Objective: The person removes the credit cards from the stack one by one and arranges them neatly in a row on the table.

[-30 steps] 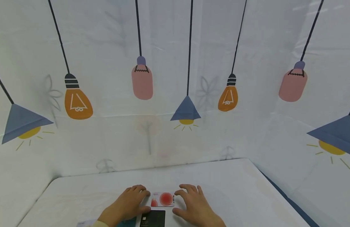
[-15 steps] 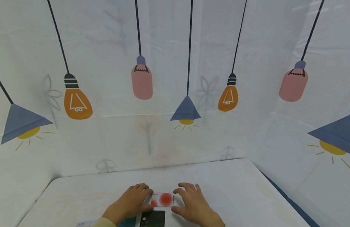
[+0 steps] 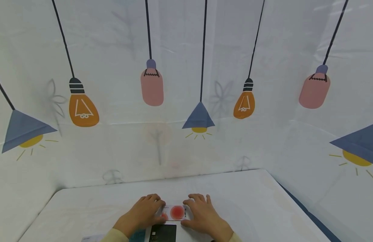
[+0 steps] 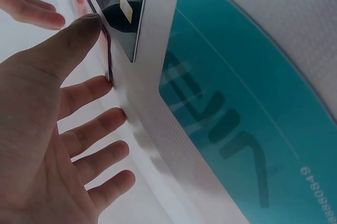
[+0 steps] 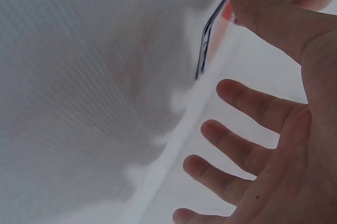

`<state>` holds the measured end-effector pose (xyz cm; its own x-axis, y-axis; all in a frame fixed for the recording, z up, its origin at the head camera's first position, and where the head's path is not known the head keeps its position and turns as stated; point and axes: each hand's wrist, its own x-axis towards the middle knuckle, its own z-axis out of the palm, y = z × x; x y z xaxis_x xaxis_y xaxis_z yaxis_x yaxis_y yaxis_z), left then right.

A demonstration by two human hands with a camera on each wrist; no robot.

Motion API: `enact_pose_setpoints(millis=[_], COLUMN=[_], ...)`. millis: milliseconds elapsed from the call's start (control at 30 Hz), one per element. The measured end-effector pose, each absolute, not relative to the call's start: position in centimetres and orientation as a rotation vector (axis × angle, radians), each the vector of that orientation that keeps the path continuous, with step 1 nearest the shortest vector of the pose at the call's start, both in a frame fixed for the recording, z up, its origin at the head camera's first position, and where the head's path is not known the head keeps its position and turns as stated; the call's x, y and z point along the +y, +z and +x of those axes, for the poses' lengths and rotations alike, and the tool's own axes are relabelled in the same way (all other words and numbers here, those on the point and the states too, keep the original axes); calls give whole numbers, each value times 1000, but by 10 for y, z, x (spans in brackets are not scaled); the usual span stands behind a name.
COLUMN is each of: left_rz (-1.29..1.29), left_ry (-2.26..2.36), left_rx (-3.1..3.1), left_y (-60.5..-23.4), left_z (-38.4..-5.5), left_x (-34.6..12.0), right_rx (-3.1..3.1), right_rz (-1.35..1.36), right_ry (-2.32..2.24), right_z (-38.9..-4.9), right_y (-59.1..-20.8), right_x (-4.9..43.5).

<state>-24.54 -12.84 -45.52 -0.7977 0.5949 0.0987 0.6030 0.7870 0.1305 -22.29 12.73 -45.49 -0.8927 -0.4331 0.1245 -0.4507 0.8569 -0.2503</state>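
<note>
A white card with red circles [image 3: 177, 212] lies on the white table between my two hands. My left hand [image 3: 144, 213] is at its left end; in the left wrist view the thumb and index fingertips [image 4: 103, 84] are right at the card's edge, the other fingers spread. My right hand [image 3: 204, 216] sits at the right end, its thumb [image 5: 263, 16] by the card's edge and the fingers relaxed and apart. Directly below that card is a black card marked VIP [image 3: 163, 232]. Left of it, a teal card [image 4: 226, 103] is partly hidden by my left arm in the head view.
A pale card [image 3: 92, 238] shows at the bottom left, cut off by the frame. Behind the white table [image 3: 240, 191] hangs a white curtain [image 3: 120, 144] printed with lamps and bulbs. A dark blue strip [image 3: 308, 213] runs along the table's right edge.
Both hands have drawn closer together, the left moving right and the right moving slightly left, up to the ends of the red-circled card. The black card has stayed put.
</note>
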Motion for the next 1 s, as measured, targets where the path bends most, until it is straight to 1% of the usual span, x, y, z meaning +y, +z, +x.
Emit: enact_pose_setpoints(millis=[467,1000], left_rz=[-929,-925], left_ry=[-153,-199], left_rx=[-2944,-2963], left_y=[-462,-463], left_z=[-245,-241], left_x=[-123,-129], right_rx=[-3030,-3007], right_rz=[680,706], right_ry=[423,459], right_z=[-231,-234], right_y=[-465,-469], right_x=[124,127])
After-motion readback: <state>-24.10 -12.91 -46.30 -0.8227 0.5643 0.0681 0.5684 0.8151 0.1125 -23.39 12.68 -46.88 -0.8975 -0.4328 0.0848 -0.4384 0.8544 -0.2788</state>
